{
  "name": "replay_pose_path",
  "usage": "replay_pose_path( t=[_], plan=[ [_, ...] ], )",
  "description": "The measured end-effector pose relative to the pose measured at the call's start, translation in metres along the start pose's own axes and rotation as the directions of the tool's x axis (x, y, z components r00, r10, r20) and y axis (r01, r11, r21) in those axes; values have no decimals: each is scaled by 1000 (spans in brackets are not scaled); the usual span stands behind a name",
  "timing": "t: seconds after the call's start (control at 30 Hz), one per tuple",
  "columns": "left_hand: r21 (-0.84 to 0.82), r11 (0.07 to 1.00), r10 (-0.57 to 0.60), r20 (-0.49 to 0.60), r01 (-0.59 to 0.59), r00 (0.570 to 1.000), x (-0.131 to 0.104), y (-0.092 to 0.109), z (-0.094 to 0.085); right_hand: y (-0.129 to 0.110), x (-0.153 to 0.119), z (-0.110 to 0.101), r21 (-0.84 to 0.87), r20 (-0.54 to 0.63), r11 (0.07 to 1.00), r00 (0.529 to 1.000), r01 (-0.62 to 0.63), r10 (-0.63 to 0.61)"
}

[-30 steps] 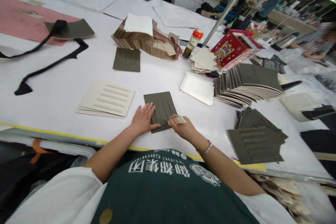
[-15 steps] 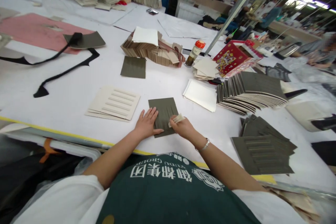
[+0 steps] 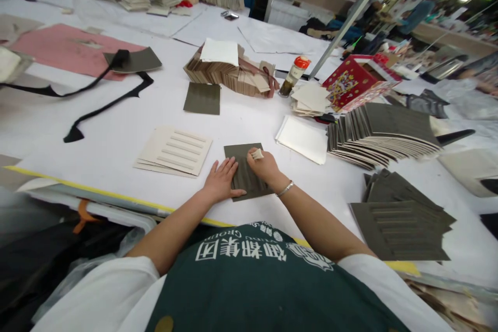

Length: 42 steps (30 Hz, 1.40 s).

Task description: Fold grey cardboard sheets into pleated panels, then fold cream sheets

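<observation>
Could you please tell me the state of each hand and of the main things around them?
Left hand: open, laid on the dark panel.
Right hand: closed around the pale tool.
Dark panel: lying flat, ridged.
Pale tool: held, partly hidden.
Jar: orange lid on.
Red box: open.
Pale panels: stacked, slightly fanned.

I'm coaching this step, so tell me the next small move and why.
Probably draw the pale tool toward the body over the dark panel: the right hand grips it near the panel's far edge, faint ridges show nearer the body, and the left hand lies spread on the panel, which should steady it.
</observation>
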State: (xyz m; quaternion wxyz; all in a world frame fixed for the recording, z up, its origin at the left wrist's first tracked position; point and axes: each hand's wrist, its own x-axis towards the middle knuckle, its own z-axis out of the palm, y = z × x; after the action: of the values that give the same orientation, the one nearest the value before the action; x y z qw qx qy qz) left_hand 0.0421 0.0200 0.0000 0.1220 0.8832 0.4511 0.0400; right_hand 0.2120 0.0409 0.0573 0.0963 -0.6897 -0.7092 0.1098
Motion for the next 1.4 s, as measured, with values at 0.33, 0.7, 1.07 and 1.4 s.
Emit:
replay_pose_path(
  t=[0.33, 0.7, 1.07, 1.4],
  plan=[
    [15, 1000, -11, 18, 11, 1000, 5, 1, 3, -11, 8, 1, 29, 22, 1000, 1000, -7, 7],
    [-24, 999, -41, 4, 41, 999, 5, -1, 6, -12, -36, 0, -54, 107, 998, 994, 26, -20],
    [-106, 994, -25, 31, 29, 999, 4, -5, 0, -1, -65, -10, 271, 366, 960, 930, -71, -34],
    [-162, 985, 76, 95, -60, 993, 6, -26, -12, -36, 3, 0, 22, 111, 1000, 994, 2, -4]
  ],
)
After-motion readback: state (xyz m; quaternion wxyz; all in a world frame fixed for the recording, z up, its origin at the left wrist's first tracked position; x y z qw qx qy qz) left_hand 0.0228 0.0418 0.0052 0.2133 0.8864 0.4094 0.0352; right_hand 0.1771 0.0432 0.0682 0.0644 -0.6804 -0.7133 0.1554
